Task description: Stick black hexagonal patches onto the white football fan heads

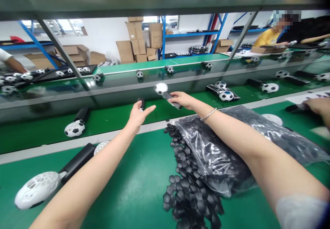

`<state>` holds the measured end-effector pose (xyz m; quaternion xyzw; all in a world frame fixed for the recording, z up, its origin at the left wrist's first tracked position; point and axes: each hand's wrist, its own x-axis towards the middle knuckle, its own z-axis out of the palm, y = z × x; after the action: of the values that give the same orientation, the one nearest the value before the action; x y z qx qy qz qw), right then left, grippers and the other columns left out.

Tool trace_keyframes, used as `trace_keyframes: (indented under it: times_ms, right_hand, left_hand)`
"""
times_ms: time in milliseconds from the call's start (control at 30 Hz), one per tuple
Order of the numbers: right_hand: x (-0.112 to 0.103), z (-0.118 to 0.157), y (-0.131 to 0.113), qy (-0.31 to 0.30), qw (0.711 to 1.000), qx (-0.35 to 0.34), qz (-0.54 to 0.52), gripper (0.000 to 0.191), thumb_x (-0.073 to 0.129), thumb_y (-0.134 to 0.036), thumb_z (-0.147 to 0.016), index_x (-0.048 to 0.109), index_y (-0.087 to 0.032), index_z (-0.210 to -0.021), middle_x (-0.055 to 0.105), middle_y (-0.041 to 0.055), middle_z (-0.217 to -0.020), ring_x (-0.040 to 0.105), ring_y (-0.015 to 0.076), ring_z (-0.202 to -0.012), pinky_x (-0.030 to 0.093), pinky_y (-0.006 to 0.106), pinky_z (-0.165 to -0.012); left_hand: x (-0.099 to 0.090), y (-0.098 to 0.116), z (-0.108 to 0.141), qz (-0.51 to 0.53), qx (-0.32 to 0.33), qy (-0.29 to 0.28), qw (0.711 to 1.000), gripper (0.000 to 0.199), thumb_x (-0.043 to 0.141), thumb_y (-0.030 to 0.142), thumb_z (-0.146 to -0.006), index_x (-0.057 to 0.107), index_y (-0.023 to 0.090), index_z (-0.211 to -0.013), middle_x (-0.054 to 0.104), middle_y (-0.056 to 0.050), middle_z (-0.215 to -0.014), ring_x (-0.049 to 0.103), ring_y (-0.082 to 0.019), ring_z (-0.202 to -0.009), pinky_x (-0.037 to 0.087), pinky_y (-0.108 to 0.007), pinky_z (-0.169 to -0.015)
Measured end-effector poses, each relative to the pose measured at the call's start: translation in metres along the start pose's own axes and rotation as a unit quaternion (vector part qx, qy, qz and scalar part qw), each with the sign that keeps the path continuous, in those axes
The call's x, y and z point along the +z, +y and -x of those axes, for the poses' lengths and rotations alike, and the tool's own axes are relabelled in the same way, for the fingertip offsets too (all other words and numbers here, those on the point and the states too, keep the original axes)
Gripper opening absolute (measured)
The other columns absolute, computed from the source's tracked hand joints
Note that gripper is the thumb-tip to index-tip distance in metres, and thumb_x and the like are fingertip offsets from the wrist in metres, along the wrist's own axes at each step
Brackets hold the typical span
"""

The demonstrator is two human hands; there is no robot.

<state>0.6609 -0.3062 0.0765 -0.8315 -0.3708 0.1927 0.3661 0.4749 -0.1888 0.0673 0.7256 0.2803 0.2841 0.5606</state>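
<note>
Football toy (161, 89) was over the green belt (110, 115), its dark handle (171, 99) pinched in my right hand (182, 100), curled round the end. My left hand (138, 116) was spread, thumb well apart, by a black bar (142, 103); couldn't tell if touching. Nearer me, plastic bag (219, 160) and loose black pieces (189, 184) lay on the bench (129, 177).

You get bright light | windows (70, 26) wash out | plastic bag (219, 156) glares | soccer-ball piece (161, 89) in your right hand (180, 100) blurs | edges stretch
</note>
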Motion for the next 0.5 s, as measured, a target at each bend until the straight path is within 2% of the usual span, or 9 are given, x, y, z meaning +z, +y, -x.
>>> trace_keyframes:
  times_ms: [33,100,133,200,267,300,367,433,500]
  right_hand:
    - [0.005,0.009,-0.007,-0.028,0.999,-0.042,-0.021,0.037,0.06,-0.037,-0.078,0.058,-0.017,-0.108,0.067,0.0043,-0.088,0.061,0.012,-0.074,0.049,0.022,-0.068]
    - [0.015,0.021,-0.017,-0.092,0.987,-0.13,-0.037,0.039,0.06,-0.042,-0.077,0.059,-0.015,-0.105,0.067,0.0048,-0.083,0.06,0.012,-0.073,0.049,0.022,-0.067]
    - [0.017,0.024,-0.019,-0.108,0.985,-0.137,-0.011,0.038,0.06,-0.043,-0.077,0.061,-0.014,-0.101,0.067,0.0051,-0.081,0.06,0.0123,-0.072,0.049,0.022,-0.066]
    - [0.015,0.023,-0.016,-0.105,0.987,-0.092,0.079,0.034,0.061,-0.044,-0.075,0.064,-0.014,-0.092,0.066,0.0052,-0.077,0.061,0.0132,-0.071,0.048,0.022,-0.064]
    - [0.01,0.016,-0.006,-0.077,0.983,-0.02,0.167,0.025,0.068,-0.037,-0.07,0.065,-0.014,-0.08,0.066,0.0052,-0.072,0.061,0.0154,-0.071,0.047,0.022,-0.062]
    - [0.007,0.012,0.001,-0.067,0.978,0.004,0.197,0.02,0.072,-0.031,-0.066,0.065,-0.014,-0.075,0.065,0.0051,-0.07,0.061,0.0168,-0.072,0.046,0.022,-0.062]
    - [0.005,0.005,0.014,-0.06,0.968,0.034,0.242,0.016,0.075,-0.019,-0.058,0.064,-0.015,-0.068,0.065,0.0043,-0.068,0.061,0.0186,-0.073,0.045,0.023,-0.061]
    - [0.006,0.001,0.026,-0.064,0.958,0.051,0.274,0.017,0.075,-0.015,-0.056,0.064,-0.015,-0.069,0.065,0.0032,-0.069,0.061,0.0176,-0.072,0.044,0.022,-0.061]
    - [0.009,-0.002,0.034,-0.073,0.952,0.062,0.291,0.018,0.073,-0.016,-0.059,0.064,-0.014,-0.075,0.065,0.0021,-0.07,0.06,0.015,-0.068,0.043,0.022,-0.059]
  left_hand:
    - [0.005,0.008,0.005,0.091,-0.034,-0.024,0.995,0.056,0.067,0.048,-0.061,0.051,0.016,-0.104,0.052,-0.015,-0.118,0.044,-0.028,-0.118,0.036,-0.043,-0.096]
    - [0.011,0.02,0.014,0.242,-0.092,-0.048,0.965,0.045,0.065,0.049,-0.062,0.056,0.016,-0.091,0.062,-0.011,-0.098,0.057,-0.025,-0.101,0.044,-0.039,-0.086]
    - [0.011,0.025,0.02,0.294,-0.097,-0.046,0.95,0.039,0.065,0.046,-0.062,0.057,0.015,-0.084,0.064,-0.008,-0.087,0.061,-0.022,-0.09,0.047,-0.037,-0.081]
    - [0.003,0.031,0.034,0.341,-0.092,-0.017,0.935,0.031,0.071,0.037,-0.059,0.058,0.015,-0.077,0.063,-0.001,-0.068,0.062,-0.017,-0.072,0.05,-0.032,-0.073]
    - [-0.013,0.033,0.051,0.247,-0.07,0.0,0.966,0.031,0.074,0.031,-0.055,0.059,0.015,-0.077,0.059,0.002,-0.058,0.059,-0.014,-0.06,0.049,-0.028,-0.065]
    - [-0.023,0.033,0.061,0.17,-0.061,-0.013,0.983,0.034,0.076,0.032,-0.054,0.06,0.015,-0.079,0.06,0.002,-0.06,0.059,-0.015,-0.059,0.049,-0.028,-0.062]
    - [-0.041,0.031,0.082,0.014,-0.045,-0.057,0.997,0.042,0.077,0.036,-0.054,0.06,0.016,-0.087,0.066,-0.002,-0.075,0.062,-0.019,-0.071,0.048,-0.029,-0.067]
    - [-0.053,0.028,0.102,-0.131,-0.027,-0.095,0.987,0.051,0.076,0.041,-0.055,0.058,0.018,-0.097,0.067,-0.004,-0.091,0.061,-0.023,-0.086,0.048,-0.032,-0.075]
    - [-0.059,0.023,0.119,-0.277,-0.008,-0.118,0.953,0.054,0.072,0.046,-0.057,0.055,0.022,-0.102,0.066,-0.004,-0.095,0.061,-0.027,-0.088,0.047,-0.035,-0.074]
